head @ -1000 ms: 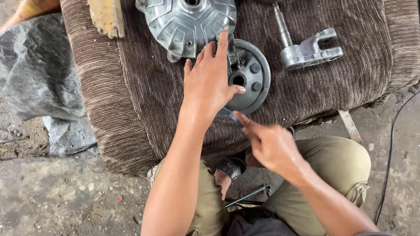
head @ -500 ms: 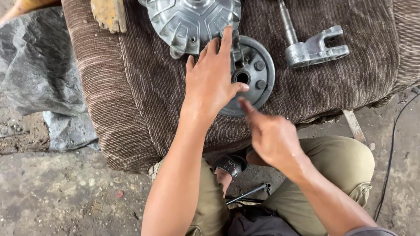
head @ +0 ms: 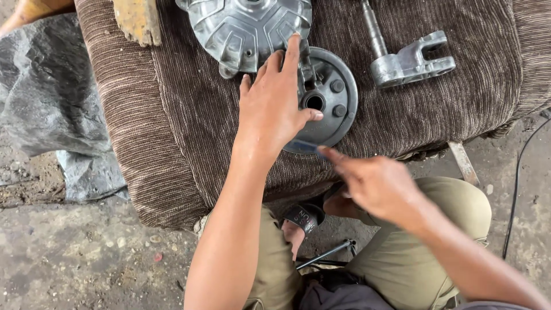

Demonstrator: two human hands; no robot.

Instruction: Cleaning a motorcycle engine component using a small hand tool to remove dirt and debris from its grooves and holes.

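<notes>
**Pressing a dark disc flat on the brown cushion**

Pressing down near the upper middle of the frame, the left hand [head: 275, 103] lies open and flat, fingers spread, on the left part of a dark round disc [head: 327, 100]. Its thumb points right, just below the disc's centre hole, and its fingertips reach up to the edge of the ribbed silver housing [head: 247, 28]. It grips nothing; the palm simply rests on the metal.

The right hand [head: 373, 183] sits lower, right of centre, with its fingers drawn together and pointing up and left toward the disc's lower rim. A small, thin bluish piece [head: 304, 146] shows at its fingertips, but the blur makes it hard to tell whether the hand is truly pinching it or only touching it.

The disc lies on a brown ribbed cushion [head: 172, 126] that fills the upper half of the frame, touching the silver housing above it. To the upper right, well apart from both hands, lies a silver forked shaft [head: 407, 63]. A yellowish wooden block [head: 138, 20] rests at the upper left of the cushion, and grey plastic sheeting [head: 46, 97] covers the ground at the far left.
</notes>
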